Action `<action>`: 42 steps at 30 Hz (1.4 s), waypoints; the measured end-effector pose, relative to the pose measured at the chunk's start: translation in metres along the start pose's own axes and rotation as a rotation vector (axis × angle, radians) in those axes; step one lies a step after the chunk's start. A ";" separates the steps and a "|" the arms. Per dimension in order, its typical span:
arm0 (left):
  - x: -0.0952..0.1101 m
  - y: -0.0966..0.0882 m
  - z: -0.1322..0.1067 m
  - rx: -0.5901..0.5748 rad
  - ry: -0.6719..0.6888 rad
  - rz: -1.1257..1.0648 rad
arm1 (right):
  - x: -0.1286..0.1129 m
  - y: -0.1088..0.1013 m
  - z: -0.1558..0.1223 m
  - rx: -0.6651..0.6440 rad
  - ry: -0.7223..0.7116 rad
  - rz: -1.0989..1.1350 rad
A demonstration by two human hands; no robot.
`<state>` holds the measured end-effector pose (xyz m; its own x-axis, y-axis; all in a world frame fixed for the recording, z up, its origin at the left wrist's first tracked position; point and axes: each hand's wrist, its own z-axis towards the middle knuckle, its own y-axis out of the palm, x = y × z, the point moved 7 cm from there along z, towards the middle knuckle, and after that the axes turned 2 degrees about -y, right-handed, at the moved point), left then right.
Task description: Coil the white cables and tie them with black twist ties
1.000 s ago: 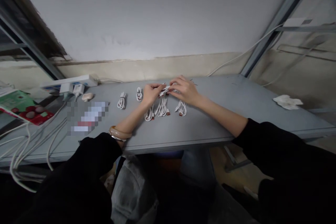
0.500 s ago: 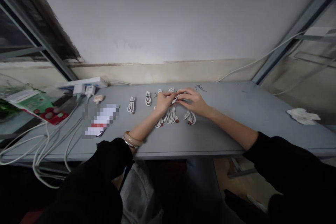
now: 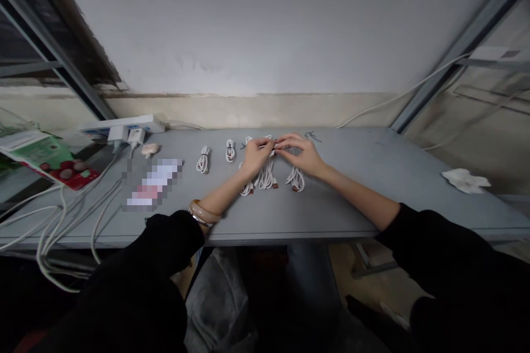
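Cable (image 3: pixel 268 147) pinched between fingertips
Left hand (image 3: pixel 256 155) and right hand (image 3: pixel 300 154) both grip it closed; a slip could scatter the coiled cables (image 3: pixel 265 177) just below.

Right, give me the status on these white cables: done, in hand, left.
Done: two tidy coils of white cable lie at the left of the row. In hand: the left hand and right hand pinch a cable between them. Left: the coils in front of the hands, with a dark tie lying beyond, though whether those coils are bound is hard to tell.
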<state>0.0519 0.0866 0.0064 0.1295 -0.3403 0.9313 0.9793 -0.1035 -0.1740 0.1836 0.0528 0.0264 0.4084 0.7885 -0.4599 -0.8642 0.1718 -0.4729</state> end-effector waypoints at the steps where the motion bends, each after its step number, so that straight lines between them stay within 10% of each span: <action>1: 0.002 -0.001 -0.001 0.010 0.027 0.014 | 0.001 0.000 0.000 0.004 0.010 0.004; 29: 0.010 -0.006 -0.005 0.006 0.136 0.086 | 0.019 -0.007 0.001 0.125 0.285 0.037; 42: 0.025 0.000 -0.014 -0.056 0.317 0.323 | 0.054 0.000 -0.004 0.096 0.623 0.512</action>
<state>0.0533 0.0653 0.0255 0.3645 -0.6319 0.6840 0.8853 0.0073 -0.4650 0.2064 0.0932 -0.0013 0.0197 0.3142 -0.9492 -0.9981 -0.0489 -0.0369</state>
